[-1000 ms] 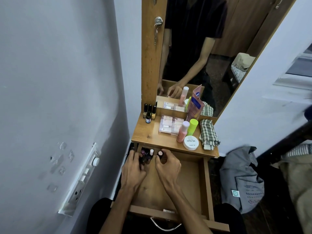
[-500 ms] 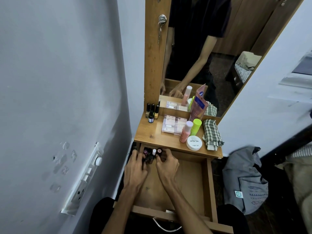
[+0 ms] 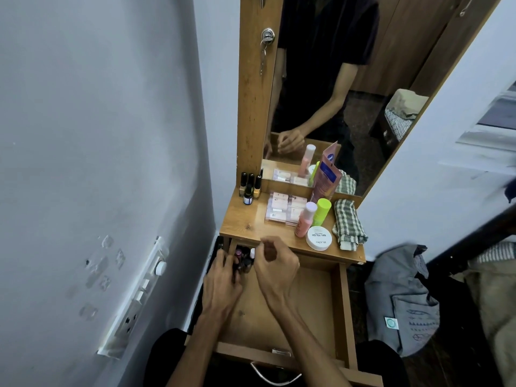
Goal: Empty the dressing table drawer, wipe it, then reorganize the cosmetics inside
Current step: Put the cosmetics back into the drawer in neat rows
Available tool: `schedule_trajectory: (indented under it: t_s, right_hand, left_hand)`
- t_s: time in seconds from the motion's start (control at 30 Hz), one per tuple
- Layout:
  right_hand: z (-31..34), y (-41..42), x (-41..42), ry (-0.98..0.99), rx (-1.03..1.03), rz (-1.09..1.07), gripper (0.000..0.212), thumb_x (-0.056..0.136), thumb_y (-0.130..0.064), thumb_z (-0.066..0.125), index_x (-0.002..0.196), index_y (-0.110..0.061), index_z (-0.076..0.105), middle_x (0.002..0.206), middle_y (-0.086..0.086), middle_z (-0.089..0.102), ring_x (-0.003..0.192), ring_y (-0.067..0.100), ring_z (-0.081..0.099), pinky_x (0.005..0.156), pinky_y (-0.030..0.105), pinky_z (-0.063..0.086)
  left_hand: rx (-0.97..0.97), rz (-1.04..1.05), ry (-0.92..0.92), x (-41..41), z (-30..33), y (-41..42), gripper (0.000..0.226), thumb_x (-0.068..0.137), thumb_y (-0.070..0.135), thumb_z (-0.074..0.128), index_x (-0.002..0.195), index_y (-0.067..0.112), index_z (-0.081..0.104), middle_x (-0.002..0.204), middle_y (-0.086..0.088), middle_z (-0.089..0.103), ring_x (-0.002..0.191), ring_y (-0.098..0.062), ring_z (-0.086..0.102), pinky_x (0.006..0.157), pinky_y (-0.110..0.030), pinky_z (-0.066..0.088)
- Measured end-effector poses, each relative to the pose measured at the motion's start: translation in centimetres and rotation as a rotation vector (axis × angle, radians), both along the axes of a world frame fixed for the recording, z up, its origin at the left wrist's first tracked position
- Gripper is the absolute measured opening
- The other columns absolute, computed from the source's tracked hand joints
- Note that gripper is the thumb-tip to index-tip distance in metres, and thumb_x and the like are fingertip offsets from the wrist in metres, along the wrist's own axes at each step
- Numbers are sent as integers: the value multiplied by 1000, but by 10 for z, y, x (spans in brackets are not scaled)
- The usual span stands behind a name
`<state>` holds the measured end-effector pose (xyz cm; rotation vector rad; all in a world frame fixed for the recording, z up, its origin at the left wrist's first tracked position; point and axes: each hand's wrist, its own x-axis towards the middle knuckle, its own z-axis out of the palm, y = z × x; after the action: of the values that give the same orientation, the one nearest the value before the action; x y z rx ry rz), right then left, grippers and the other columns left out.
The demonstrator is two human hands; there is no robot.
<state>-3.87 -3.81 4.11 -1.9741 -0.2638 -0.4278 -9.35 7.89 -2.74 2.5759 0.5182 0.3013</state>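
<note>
Both hands work the reorganizing step: the left hand curls round small dark nail-polish bottles clustered in the open wooden drawer's back-left corner, the right hand hovers loosely curled, seemingly empty, probably next fetching tabletop cosmetics.

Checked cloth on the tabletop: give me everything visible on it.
The checked cloth looks like woven fabric in a green and off-white check. It lies folded or bunched into a long strip on the right end of the wooden tabletop, running front to back, with a pale edge at its near end. The white round tin sits just left of it. Neither hand touches it. The mirror reflects its far end.
</note>
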Motion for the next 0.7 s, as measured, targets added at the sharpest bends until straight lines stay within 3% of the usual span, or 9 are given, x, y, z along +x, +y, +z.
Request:
schedule_trajectory:
  t_s: [0.27, 0.4, 0.5, 0.7]
  right_hand:
    - [55, 58, 101, 69, -75, -39, 19, 88, -26, 66, 106, -22, 72, 83, -8, 70, 77, 12, 66, 73, 41, 58]
    - [64, 71, 135, 125, -191, -64, 24, 89, -30, 67, 112, -23, 72, 97, 1, 75, 93, 26, 69, 79, 39, 55]
    - [61, 76, 147, 162, -264, -70, 26, 90, -35, 69, 113, -23, 72, 104, 2, 75, 100, 27, 69, 82, 39, 56]
    - [60, 74, 150, 163, -312, -101, 23, 89, -30, 70, 110, -22, 73, 103, 5, 76, 99, 30, 70, 80, 41, 57]
  left_hand:
    - [-23, 2, -20, -2, 3, -1, 30, 71, 15, 62, 101, 17, 57, 112, -4, 48, 77, -20, 57, 59, -34, 52]
    - [-16, 21, -22, -1, 3, -1, 28, 72, 16, 59, 100, 16, 58, 115, -5, 50, 79, -21, 58, 60, -31, 49]
    - [-17, 25, -33, -1, 4, -2, 28, 71, 15, 60, 99, 16, 59, 114, -6, 52, 79, -21, 59, 60, -30, 46]
    - [-18, 23, -38, 0, 5, -2, 26, 72, 15, 61, 98, 16, 58, 115, -6, 52, 79, -21, 59, 60, -29, 45]
